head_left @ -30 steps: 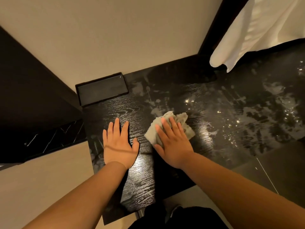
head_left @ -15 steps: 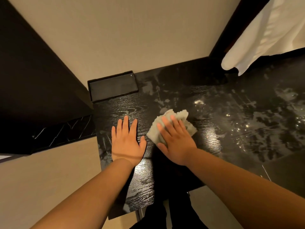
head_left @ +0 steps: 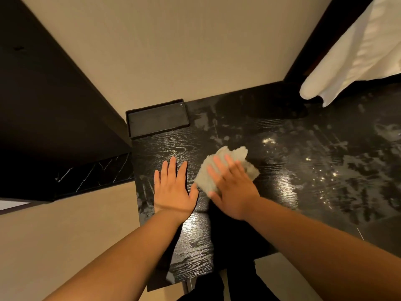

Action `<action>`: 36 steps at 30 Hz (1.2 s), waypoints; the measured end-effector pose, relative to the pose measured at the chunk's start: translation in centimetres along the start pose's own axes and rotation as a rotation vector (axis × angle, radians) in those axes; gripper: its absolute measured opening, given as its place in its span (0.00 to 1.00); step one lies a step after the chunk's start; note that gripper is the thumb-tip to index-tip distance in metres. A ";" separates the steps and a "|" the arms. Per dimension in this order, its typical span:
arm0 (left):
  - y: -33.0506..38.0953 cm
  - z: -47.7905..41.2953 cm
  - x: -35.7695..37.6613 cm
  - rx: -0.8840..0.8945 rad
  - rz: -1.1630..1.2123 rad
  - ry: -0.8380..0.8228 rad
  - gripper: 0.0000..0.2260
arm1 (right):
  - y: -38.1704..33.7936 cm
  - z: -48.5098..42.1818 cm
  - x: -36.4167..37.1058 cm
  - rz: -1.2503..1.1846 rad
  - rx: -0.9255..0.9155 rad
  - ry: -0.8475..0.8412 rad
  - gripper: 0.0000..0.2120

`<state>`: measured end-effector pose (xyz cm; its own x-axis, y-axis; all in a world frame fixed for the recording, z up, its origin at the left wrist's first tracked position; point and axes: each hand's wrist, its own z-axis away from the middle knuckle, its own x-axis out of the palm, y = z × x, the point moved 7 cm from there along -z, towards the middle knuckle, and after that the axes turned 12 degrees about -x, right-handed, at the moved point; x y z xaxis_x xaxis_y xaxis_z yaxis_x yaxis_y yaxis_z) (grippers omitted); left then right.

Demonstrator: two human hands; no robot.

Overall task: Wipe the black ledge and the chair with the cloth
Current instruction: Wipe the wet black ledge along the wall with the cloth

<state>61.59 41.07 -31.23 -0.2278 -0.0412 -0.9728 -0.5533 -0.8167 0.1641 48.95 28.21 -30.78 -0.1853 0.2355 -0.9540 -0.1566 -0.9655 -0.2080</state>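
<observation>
A black wood-grain ledge [head_left: 303, 170] runs from the centre to the right, wet and streaked with smears. A crumpled grey cloth [head_left: 234, 155] lies on it near the middle. My right hand [head_left: 232, 187] presses flat on the cloth with straight fingers, blurred by motion. My left hand [head_left: 173, 187] rests flat on the ledge just left of the cloth, fingers straight and close together. No chair is in view.
A shallow black tray [head_left: 157, 118] sits at the ledge's back left corner against the beige wall [head_left: 184, 51]. White fabric [head_left: 351, 55] hangs over the back right. Dark panelling [head_left: 47, 116] stands to the left, pale floor [head_left: 65, 235] below.
My right hand and the cloth have shifted slightly left across the ledge, closer to the left hand. The left hand has stayed flat in place.
</observation>
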 end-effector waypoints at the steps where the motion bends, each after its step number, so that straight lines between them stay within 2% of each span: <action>1: 0.0 -0.1 0.0 0.000 0.007 -0.008 0.35 | -0.6 0.5 0.4 0.005 -0.075 -0.004 0.38; 3: 0.0 -0.1 -0.1 -0.006 0.039 -0.013 0.35 | 0.4 -0.2 0.1 0.014 -0.180 -0.024 0.38; 5: 0.2 -0.5 -0.4 -0.010 0.070 -0.013 0.34 | 3.0 -2.4 -0.8 0.083 -0.159 -0.039 0.38; 9: 0.5 -3.4 -1.5 -0.006 0.105 0.012 0.32 | 8.3 -5.8 -1.9 0.156 0.212 -0.038 0.41; 11: 0.5 -5.5 -2.1 -0.010 0.106 0.023 0.32 | 7.7 -5.7 -2.0 0.111 0.286 -0.025 0.41; 13: 0.2 -7.1 -2.3 -0.022 0.092 0.032 0.32 | 5.4 -4.7 -2.0 0.033 0.205 -0.027 0.39; 16: -0.3 -8.0 -2.1 -0.035 0.046 0.059 0.33 | 2.6 -2.7 -1.6 0.003 -0.013 -0.002 0.37; 19: -0.3 -8.0 -1.6 -0.048 -0.016 0.035 0.34 | 4.2 -3.9 -2.3 0.033 -0.138 0.024 0.36; 21: -0.4 -8.1 -1.6 -0.055 -0.011 0.021 0.35 | 6.8 -6.7 -3.2 0.080 -0.097 0.011 0.38; 24: -0.4 -8.2 -1.6 -0.060 -0.007 0.005 0.35 | 10.0 -10.0 -4.0 0.089 0.107 -0.005 0.40; 26: -0.3 -8.3 -1.5 -0.066 -0.007 -0.004 0.35 | 9.8 -10.3 -4.1 0.044 0.171 0.034 0.39; 32: -0.3 -8.6 -1.4 -0.075 -0.037 -0.029 0.36 | 4.4 -5.4 -2.3 0.008 -0.028 0.058 0.36; 36: -0.5 -8.4 -1.3 -0.064 -0.051 -0.040 0.37 | 6.4 -8.0 -2.9 0.043 -0.143 0.064 0.37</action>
<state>68.93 36.71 -31.38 -0.2329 0.0235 -0.9722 -0.5131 -0.8522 0.1023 56.21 20.47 -31.07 -0.1263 0.1902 -0.9736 -0.0090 -0.9816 -0.1906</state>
